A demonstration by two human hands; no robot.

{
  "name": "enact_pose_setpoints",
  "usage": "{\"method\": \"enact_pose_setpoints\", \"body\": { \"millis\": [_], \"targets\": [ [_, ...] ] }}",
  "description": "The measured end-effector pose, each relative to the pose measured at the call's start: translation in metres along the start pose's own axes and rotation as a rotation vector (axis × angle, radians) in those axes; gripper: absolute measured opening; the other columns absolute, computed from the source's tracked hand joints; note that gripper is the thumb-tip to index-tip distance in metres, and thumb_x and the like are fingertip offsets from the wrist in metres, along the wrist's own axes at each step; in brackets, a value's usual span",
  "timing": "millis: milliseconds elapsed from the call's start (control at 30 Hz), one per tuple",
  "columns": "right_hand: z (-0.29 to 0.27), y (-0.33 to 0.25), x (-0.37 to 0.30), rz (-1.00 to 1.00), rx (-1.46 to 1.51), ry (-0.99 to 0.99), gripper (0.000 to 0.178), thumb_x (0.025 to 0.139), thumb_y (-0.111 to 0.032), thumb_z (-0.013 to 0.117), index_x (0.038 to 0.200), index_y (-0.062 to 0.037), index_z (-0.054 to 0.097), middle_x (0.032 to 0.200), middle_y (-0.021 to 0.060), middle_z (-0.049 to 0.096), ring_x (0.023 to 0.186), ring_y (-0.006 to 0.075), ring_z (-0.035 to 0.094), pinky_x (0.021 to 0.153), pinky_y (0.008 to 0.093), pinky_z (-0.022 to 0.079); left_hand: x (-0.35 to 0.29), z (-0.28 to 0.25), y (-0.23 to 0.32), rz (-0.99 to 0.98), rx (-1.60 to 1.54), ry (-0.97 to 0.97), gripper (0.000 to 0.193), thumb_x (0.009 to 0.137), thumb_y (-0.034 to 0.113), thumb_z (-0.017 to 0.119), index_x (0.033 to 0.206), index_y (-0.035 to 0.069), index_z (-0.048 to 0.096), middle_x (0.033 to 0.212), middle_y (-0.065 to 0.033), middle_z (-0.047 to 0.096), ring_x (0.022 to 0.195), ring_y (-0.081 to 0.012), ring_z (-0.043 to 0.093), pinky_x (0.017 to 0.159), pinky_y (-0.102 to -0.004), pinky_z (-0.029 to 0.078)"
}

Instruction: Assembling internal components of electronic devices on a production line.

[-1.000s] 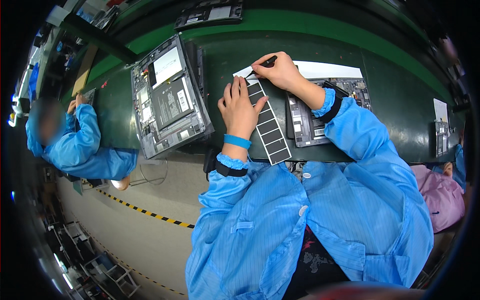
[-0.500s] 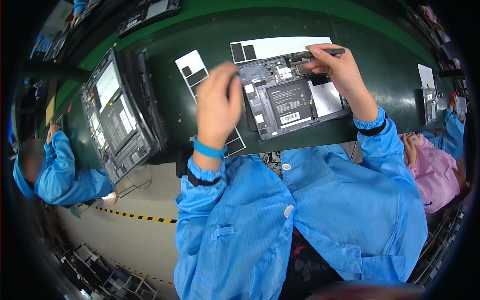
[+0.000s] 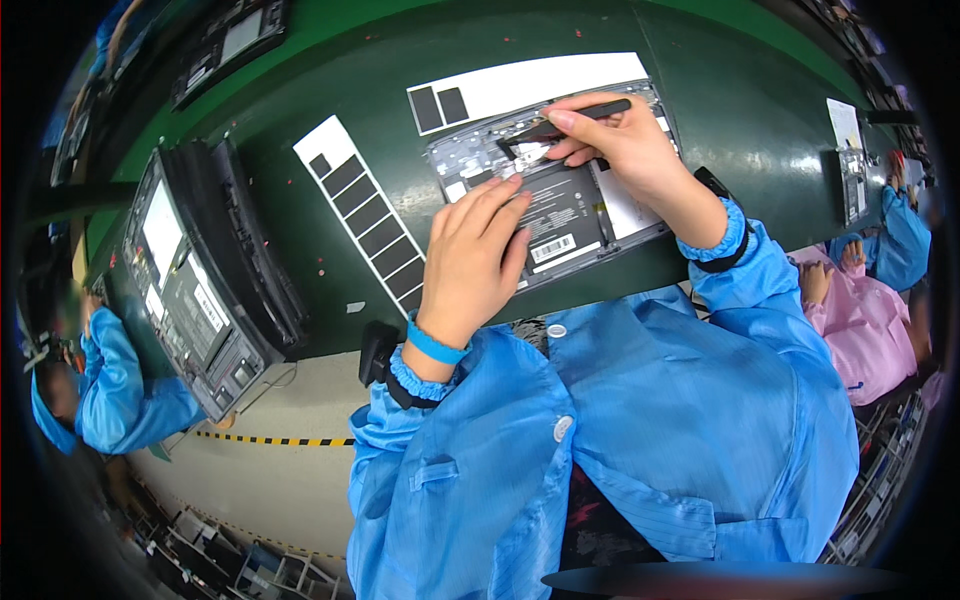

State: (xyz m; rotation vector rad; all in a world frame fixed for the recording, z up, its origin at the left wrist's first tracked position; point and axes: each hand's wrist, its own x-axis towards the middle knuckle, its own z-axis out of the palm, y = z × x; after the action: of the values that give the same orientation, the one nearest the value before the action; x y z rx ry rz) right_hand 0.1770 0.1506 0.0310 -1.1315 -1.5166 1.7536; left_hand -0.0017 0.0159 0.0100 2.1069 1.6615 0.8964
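An opened laptop base [image 3: 640, 232] lies before me, its inner boards and black battery [image 3: 556, 218] exposed. My right hand [image 3: 625, 150] is closed around black tweezers [image 3: 585, 112], whose tips point left and down at the upper part of the base. A small dark piece [image 3: 516, 150] shows at the tips; whether it is gripped I cannot tell. With fingers stretched out, my left hand [image 3: 470, 260] rests on the left part of the base, fingertips just below the tweezer tips. It covers the base's lower left corner.
Left of the base lies a white sheet with black pads [image 3: 380, 236]; another white sheet [image 3: 550, 85] lies behind it. A stack of laptop bases [image 3: 205, 290] stands at the table's left. People in blue [image 3: 130, 385] and pink [image 3: 870, 320] sit on either side.
My left hand has come down from beside the base onto it. My right hand has brought the tweezers' tips leftward over the boards. The whole view has shifted somewhat.
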Motion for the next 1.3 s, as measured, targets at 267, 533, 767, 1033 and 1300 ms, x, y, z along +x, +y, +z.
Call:
{"method": "enact_pose_setpoints", "body": {
  "millis": [267,533,767,1033,1300],
  "targets": [
    [0.002,-0.001,-0.001,-0.015,-0.026,0.046,0.026,0.090,-0.021,0.065,0.105,0.0006,0.067,0.089,0.0104,0.069,0.079,0.0179,0.070,0.064,0.0239,0.055,0.001,0.000,0.001,0.019,0.015,0.016,0.031,0.081,0.009,0.065,0.111,0.006,0.062,0.125,-0.0066,0.058,0.118,-0.0252,0.052,0.094,-0.0385,0.040],
    [0.003,0.002,0.000,-0.009,-0.068,0.069,0.026,0.090,-0.018,0.065,0.109,0.0007,0.066,0.095,0.0112,0.070,0.076,0.0153,0.069,0.060,0.0220,0.052,0.019,0.000,0.018,-0.069,0.244,0.018,0.052,0.080,0.028,0.068,0.126,0.009,0.056,0.134,-0.0100,0.051,0.110,-0.0311,0.049,0.088,-0.0403,0.041],
    [0.002,0.008,0.000,-0.007,-0.052,0.074,0.025,0.089,-0.019,0.066,0.105,-0.0004,0.068,0.090,0.0083,0.069,0.073,0.0148,0.068,0.057,0.0226,0.051,0.014,0.012,0.015,0.000,0.508,0.033,0.058,0.080,0.040,0.065,0.128,0.009,0.056,0.134,-0.0083,0.051,0.109,-0.0284,0.049,0.082,-0.0382,0.041],
    [0.002,0.006,0.002,-0.027,-0.081,0.081,0.026,0.090,-0.020,0.066,0.107,-0.0004,0.067,0.091,0.0085,0.069,0.074,0.0153,0.068,0.058,0.0225,0.051,0.015,0.017,0.008,0.083,0.513,0.043,0.058,0.081,0.038,0.064,0.128,0.004,0.055,0.134,-0.0076,0.051,0.111,-0.0266,0.048,0.084,-0.0381,0.040],
    [0.004,0.005,-0.002,-0.081,0.033,0.111,0.030,0.091,-0.023,0.065,0.105,0.0034,0.064,0.094,0.0111,0.068,0.082,0.0190,0.069,0.064,0.0248,0.053,0.020,0.004,0.006,0.031,0.408,0.088,0.056,0.081,0.035,0.065,0.127,0.005,0.054,0.135,-0.0103,0.049,0.123,-0.0304,0.043,0.097,-0.0446,0.035]
  ]
}}
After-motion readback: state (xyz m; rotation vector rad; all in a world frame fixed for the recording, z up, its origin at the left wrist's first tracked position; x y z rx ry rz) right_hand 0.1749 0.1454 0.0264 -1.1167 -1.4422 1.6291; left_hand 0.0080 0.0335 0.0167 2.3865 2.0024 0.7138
